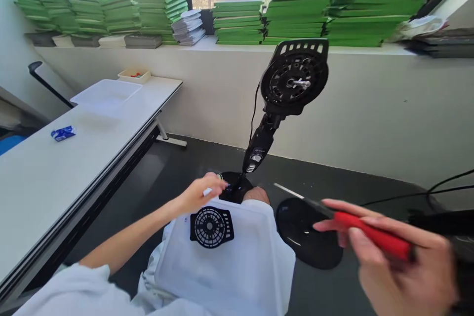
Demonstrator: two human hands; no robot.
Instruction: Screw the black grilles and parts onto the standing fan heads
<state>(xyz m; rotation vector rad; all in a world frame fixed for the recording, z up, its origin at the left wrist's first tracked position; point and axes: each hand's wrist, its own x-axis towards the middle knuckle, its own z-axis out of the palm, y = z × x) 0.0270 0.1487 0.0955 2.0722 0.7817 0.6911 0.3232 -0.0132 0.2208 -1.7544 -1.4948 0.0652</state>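
Right hand (403, 261) is closed around the red handle of a screwdriver (355, 227), its metal tip pointing up and left over a round black base (303, 232) on the floor. Left hand (202, 193) reaches forward, fingers pinched on a small white item too small to identify, just above a white tray (244, 266) resting on the lap. A black grille (212, 227) lies flat in the tray, just below the left hand. The fan motor head (294, 79) stands upright beyond, well apart from the screwdriver.
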